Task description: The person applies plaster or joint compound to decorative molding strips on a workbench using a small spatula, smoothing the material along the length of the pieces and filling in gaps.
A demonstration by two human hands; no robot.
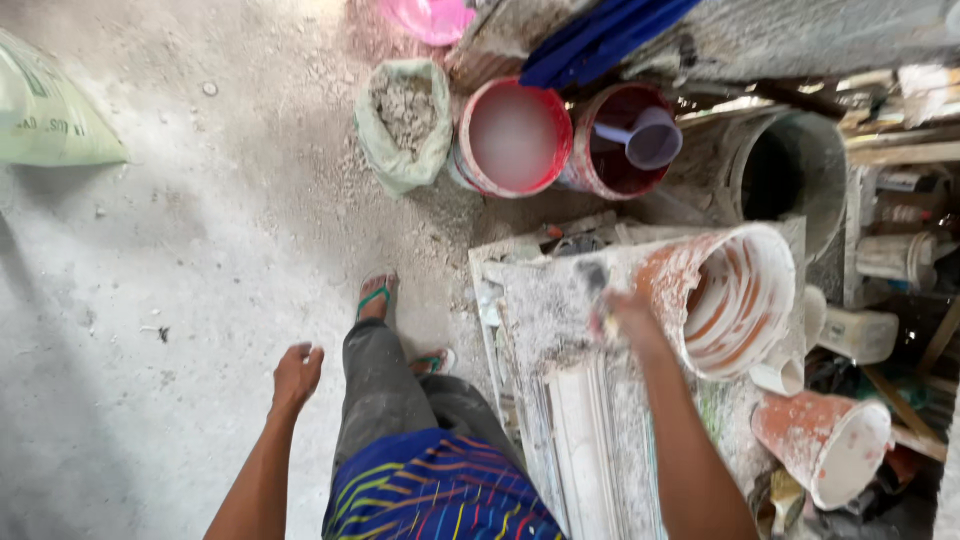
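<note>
— Starting near: my left hand (297, 372) hangs free over the dusty floor (170, 300), fingers loosely curled, holding nothing. What about your side?

— My right hand (622, 312) is up on the plaster-caked bench (545, 320), at its far end. The fingers look closed round something small and dark, a brush handle perhaps (595, 278), but it's blurred and I cannot tell how firm the grip is.

— What worries you there?

— The orange tub (735, 300) lying on its side just beside that hand, mouth toward the bench's right edge. I'd judge a careless sweep could roll it off — onto the smaller tipped bucket (825, 445) below.

— And the white moulding (580, 430) along the bench's near end?

— It lies close to my forearm; a knock from the elbow might chip it.

— Further out?

— The red bucket of white liquid (512, 137) stands beyond the bench's far edge, touching the sack of grey powder (405, 120). My sandalled foot (376, 297) is near both; a kick could spill it.
</note>
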